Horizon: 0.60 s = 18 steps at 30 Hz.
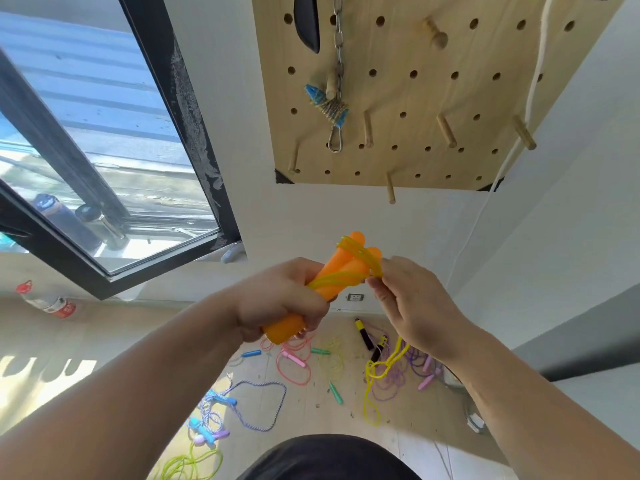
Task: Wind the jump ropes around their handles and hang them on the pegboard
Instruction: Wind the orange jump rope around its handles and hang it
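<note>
Head view: a dark-framed window [104, 150] fills the area left of the wooden pegboard [433, 98], which hangs on the white wall with several wooden pegs sticking out of it. On one peg of the pegboard sits a wound blue jump rope [330, 107], beside a metal chain [338, 39]. Far below the pegboard, loose jump ropes [294, 359] in pink, purple, green, black and blue lie tangled across the tiled floor. Both bare arms reach up just below the pegboard's bottom edge. The left hand [280, 299] wraps its fingers firmly around a pair of orange handles [341, 268] held together, their tips angled up toward the pegboard. The right hand [412, 306], just right of those handles, pinches the yellow cord [365, 261] between thumb and fingertips. Several turns of that cord cross the handles, and its slack dangles under the right wrist. Below the pegboard and well to its left, a plastic bottle [48, 301] lies beneath the window.
</note>
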Each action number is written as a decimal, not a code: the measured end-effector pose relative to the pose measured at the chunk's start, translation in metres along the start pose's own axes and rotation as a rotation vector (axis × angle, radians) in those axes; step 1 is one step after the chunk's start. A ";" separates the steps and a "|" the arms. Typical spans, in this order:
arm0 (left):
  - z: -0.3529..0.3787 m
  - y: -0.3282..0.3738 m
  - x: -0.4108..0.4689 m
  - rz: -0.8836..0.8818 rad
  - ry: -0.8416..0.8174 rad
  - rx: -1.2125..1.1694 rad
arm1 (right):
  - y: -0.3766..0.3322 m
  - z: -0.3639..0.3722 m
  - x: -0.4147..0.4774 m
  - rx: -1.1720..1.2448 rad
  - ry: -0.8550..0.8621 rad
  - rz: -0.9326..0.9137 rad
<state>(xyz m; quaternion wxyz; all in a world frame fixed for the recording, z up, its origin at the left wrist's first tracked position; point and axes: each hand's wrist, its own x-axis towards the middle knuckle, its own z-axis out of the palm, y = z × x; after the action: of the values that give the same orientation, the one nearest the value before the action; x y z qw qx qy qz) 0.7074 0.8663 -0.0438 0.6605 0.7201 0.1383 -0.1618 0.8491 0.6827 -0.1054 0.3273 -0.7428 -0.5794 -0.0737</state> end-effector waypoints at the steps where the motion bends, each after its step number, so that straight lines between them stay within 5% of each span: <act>1: -0.001 0.000 -0.002 0.008 -0.032 0.043 | 0.001 -0.003 0.003 0.010 -0.032 -0.048; 9: 0.014 0.008 -0.005 -0.125 -0.307 1.036 | 0.007 0.002 0.028 -0.257 -0.676 -0.410; 13: 0.017 -0.002 0.006 -0.206 -0.268 1.336 | -0.006 0.008 0.056 -0.373 -0.791 -0.507; 18: -0.005 -0.008 0.019 -0.304 -0.111 1.362 | -0.016 0.015 0.068 -0.503 -0.758 -0.436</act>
<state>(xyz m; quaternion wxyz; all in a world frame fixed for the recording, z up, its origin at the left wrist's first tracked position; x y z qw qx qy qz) 0.7214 0.8713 -0.0585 0.0381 0.9370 0.0713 -0.3397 0.8522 0.7484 -0.0776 -0.1183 -0.6348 -0.7636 -0.0028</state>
